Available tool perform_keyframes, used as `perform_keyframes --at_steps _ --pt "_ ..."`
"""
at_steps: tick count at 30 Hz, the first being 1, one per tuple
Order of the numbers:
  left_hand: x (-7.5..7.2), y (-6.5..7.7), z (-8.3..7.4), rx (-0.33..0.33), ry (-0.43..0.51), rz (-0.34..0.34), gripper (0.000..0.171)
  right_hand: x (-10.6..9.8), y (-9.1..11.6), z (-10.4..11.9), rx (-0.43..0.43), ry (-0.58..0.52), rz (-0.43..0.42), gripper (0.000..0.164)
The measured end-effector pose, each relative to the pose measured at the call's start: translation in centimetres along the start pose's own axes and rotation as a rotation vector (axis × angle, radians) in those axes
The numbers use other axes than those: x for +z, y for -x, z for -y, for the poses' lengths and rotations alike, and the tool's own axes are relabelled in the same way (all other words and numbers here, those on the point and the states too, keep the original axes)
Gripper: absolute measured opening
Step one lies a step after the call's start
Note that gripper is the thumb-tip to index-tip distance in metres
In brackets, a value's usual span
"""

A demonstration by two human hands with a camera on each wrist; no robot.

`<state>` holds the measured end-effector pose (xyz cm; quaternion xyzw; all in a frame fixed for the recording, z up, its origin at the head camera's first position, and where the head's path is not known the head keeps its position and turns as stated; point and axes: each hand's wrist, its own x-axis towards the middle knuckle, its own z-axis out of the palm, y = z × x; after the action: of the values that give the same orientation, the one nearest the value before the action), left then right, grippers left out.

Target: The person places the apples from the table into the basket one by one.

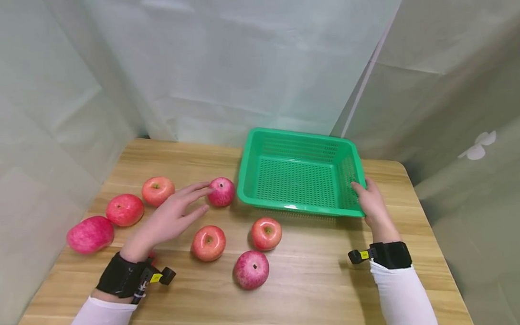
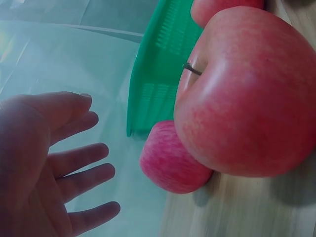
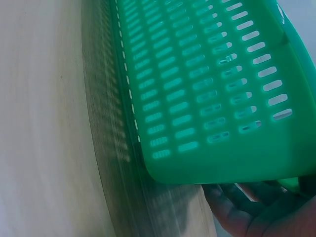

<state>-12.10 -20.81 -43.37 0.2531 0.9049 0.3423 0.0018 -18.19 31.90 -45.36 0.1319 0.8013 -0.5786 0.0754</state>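
Note:
My right hand point(image 1: 373, 206) grips the right rim of a green plastic basket point(image 1: 287, 204), thumb over the edge and fingers outside. In the right wrist view the basket's slotted wall point(image 3: 197, 98) fills much of the picture, with the hand point(image 3: 261, 212) at its end. My left hand point(image 1: 171, 218) hovers over the table, fingers stretched towards a dark pink apple point(image 1: 221, 192) beside the basket. The left wrist view has that hand point(image 2: 54, 163) spread and holding nothing, apart from the apples, with a large red apple point(image 2: 252, 98) close to the camera.
In front of the basket lie a glossy red apple point(image 1: 267, 234), another red apple point(image 1: 209, 243) and a dark pink apple point(image 1: 251, 270). Along the left are a light red apple point(image 1: 158, 191), a pinkish-red apple point(image 1: 125, 210) and an oblong pink fruit point(image 1: 90, 234). Pale sheeting point(image 1: 239, 63) hangs behind the wooden table.

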Motion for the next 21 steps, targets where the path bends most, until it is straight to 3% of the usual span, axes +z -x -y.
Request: perform_keyframes --at_steps 6,10,15,21 --pt "0.4 -0.5 -1.3 0.052 -0.001 -0.006 0.050 0.3 0.0 0.2 -0.013 0.010 -0.016 0.065" --pt "1.4 -0.9 -3.6 0.173 -0.015 0.025 0.050 0.2 0.3 0.5 0.004 0.041 -0.007 0.066" --pt "3.2 -1.3 -6.9 0.361 -0.077 0.158 0.048 -0.5 0.3 0.9 0.036 0.092 0.046 0.072" --pt "5.2 -1.4 -8.8 0.447 -0.114 0.358 0.051 -0.8 -0.1 1.5 0.034 0.070 0.022 0.078"
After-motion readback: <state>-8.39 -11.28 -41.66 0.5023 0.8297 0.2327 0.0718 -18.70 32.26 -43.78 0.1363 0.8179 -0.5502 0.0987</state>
